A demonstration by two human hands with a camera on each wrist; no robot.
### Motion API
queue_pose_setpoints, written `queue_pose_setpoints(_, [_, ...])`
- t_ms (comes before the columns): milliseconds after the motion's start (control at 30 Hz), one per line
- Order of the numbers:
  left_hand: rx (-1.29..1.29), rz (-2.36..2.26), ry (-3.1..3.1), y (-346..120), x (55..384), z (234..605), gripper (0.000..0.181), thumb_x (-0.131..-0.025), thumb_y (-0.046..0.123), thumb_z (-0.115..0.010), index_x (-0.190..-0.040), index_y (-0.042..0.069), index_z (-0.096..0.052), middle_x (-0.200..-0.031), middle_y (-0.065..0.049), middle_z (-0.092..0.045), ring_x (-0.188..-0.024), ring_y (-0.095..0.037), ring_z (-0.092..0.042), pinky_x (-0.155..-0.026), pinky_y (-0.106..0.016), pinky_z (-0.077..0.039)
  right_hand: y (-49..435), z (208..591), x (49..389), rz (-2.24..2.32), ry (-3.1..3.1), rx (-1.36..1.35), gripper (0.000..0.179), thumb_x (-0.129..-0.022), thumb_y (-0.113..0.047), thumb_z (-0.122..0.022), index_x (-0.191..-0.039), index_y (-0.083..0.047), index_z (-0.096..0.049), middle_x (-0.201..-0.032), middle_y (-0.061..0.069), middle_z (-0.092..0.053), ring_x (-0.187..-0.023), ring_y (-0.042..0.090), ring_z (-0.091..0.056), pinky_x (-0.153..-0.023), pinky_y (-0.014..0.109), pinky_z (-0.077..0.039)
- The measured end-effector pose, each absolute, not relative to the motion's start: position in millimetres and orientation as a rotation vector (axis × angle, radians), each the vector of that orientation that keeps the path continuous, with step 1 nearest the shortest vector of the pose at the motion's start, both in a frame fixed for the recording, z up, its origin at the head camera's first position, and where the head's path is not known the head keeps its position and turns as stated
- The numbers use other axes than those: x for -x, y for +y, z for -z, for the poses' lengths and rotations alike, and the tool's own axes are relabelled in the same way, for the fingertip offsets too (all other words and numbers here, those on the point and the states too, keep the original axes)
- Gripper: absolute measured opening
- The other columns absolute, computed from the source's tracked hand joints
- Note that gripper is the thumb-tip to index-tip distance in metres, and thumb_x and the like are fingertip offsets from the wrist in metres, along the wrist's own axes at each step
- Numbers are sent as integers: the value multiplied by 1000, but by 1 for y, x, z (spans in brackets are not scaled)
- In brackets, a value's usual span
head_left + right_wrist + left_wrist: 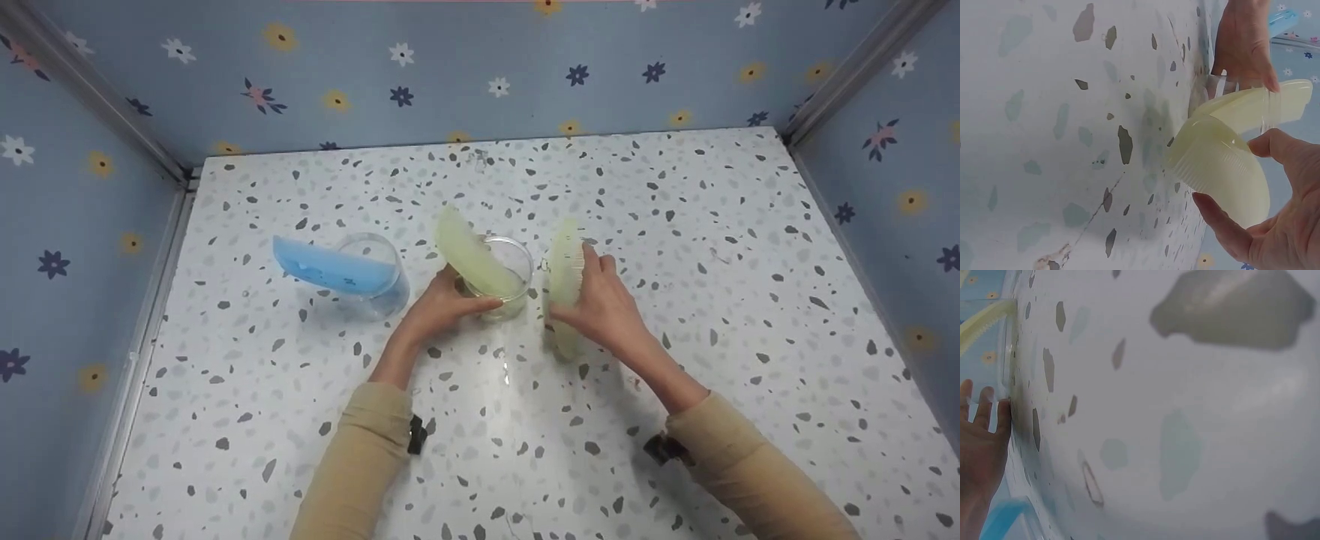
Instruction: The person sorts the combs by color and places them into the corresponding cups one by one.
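Observation:
My left hand (435, 309) grips a clear cup (516, 307) in the middle of the table, with the thumb along its near side. A pale yellow comb (471, 253) leans in that cup, tilted to the left above the rim. Just right of the cup, my right hand (609, 304) pinches a second pale yellow comb (567, 262) between thumb and fingers. The right wrist view shows this comb's teeth (1190, 169) facing the table and its rounded back toward the palm. The two yellow combs are apart in the head view.
Left of my left hand, another clear cup (396, 300) stands with a blue comb (330, 268) leaning out to the left. Flower-patterned panels (480, 67) border the speckled table (720, 300) at the back and both sides.

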State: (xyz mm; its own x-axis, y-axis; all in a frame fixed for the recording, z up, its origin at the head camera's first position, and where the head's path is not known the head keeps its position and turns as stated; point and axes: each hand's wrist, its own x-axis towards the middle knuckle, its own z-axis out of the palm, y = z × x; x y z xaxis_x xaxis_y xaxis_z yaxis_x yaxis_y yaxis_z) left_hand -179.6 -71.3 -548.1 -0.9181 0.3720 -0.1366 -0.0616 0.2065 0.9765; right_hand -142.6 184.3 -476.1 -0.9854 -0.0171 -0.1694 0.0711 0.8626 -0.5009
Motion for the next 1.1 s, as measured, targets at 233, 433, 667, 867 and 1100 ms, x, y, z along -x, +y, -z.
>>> queue_pose_setpoints(233, [-292, -1756, 2149, -72, 178, 547, 104, -77, 40, -90, -161, 33, -28, -155, 0, -51, -146, -20, -46, -129, -46, -27, 184, 467, 147, 896, 2920, -27, 108, -74, -26, -74, -164, -7, -17, -133, 20, -47, -93, 29, -55, -76, 40, -55])
queue_pose_setpoints(433, [-312, -1761, 2142, -72, 179, 548, 102, -78, 38, -89, -161, 36, -29, -156, 2, -50, -146, -21, -46, -129, -46, -28, 183, 462, 150, 956, 2979, 7, 108, -74, -23, -74, -164, -8, -16, -132, 16, -47, -87, 26, -52, -70, 34, -48])
queue_pose_setpoints(667, [-308, -1773, 2128, -71, 178, 546, 100, -79, 36, -89, -160, 36, -31, -156, 2, -50, -146, -20, -46, -130, -47, -25, 183, 458, 153, 1024, 3047, 63, 108, -75, -22, -75, -164, -8, -15, -132, 18, -47, -94, 24, -53, -71, 33, -48])
queue_pose_setpoints(867, [-319, -1773, 2125, -71, 179, 545, 98, -78, 35, -89, -159, 35, -34, -154, 2, -53, -144, -20, -48, -130, -47, -25, 184, 452, 157, 1105, 3075, 87, 107, -74, -17, -73, -164, -9, -16, -131, 19, -47, -100, 26, -55, -72, 33, -47])
queue_pose_setpoints(1100, [-300, -1759, 2147, -71, 180, 545, 99, -78, 37, -90, -159, 35, -33, -154, 3, -52, -145, -19, -47, -130, -47, -24, 182, 443, 162, 1234, 3114, 153, 107, -76, -16, -74, -165, -12, -15, -132, 18, -46, -105, 29, -58, -72, 35, -50])
